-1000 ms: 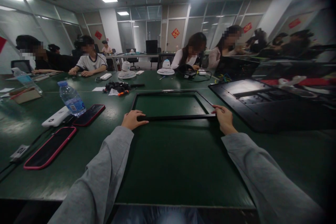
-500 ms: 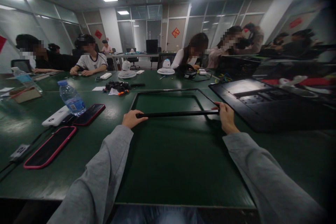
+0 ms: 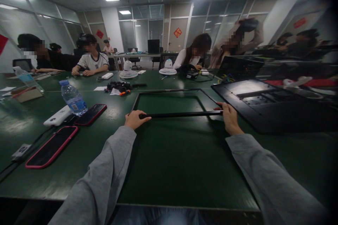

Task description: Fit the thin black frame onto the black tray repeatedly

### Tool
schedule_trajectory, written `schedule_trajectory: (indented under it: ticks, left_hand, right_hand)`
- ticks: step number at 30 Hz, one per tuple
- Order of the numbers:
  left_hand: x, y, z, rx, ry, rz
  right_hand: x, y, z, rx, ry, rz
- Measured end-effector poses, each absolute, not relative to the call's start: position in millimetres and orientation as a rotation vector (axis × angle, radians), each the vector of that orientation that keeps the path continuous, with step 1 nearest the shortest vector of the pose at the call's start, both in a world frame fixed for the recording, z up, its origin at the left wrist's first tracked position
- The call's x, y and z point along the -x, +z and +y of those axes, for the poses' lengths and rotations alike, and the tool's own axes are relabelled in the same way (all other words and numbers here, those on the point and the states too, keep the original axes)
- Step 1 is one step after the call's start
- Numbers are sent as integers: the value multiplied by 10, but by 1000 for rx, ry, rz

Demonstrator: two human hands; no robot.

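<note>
A thin black rectangular frame [image 3: 182, 114], perhaps a screen bezel, is held between my two hands with its near edge raised above the green table [image 3: 179, 168]. At its near left corner my left hand [image 3: 136, 119] is closed, thumb lying along the near bar. My right hand [image 3: 230, 117] grips the near right corner, fingers on the side bar. Through the frame's opening the table top shows, with the frame's shadow on it. Just right of my right hand lies a large black panel [image 3: 264, 112], flat on the table.
On the left are a water bottle [image 3: 74, 99], a white power bank [image 3: 58, 116], a dark phone [image 3: 91, 114] and a pink-edged phone [image 3: 52, 147] near a cable. Further back stand two white fans [image 3: 128, 72] and a pile of black parts [image 3: 119, 87]. Several people sit beyond.
Both hands and the frame appear almost unchanged, with a slight shift of the whole view. At the back right, a person's arms have risen, lifting a dark object to head height.
</note>
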State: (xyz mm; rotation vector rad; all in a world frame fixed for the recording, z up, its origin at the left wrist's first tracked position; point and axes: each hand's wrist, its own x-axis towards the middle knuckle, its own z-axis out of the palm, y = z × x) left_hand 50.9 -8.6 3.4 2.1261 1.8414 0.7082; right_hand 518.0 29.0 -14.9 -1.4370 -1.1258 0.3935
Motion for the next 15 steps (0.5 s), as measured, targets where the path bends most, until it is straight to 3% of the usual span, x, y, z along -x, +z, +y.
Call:
schedule_trajectory:
  ticks: [15]
  left_hand:
    - [-501,-2,-32,-2032,806,1850]
  right_hand:
    - [-5144,89,185,1267,392,-1125]
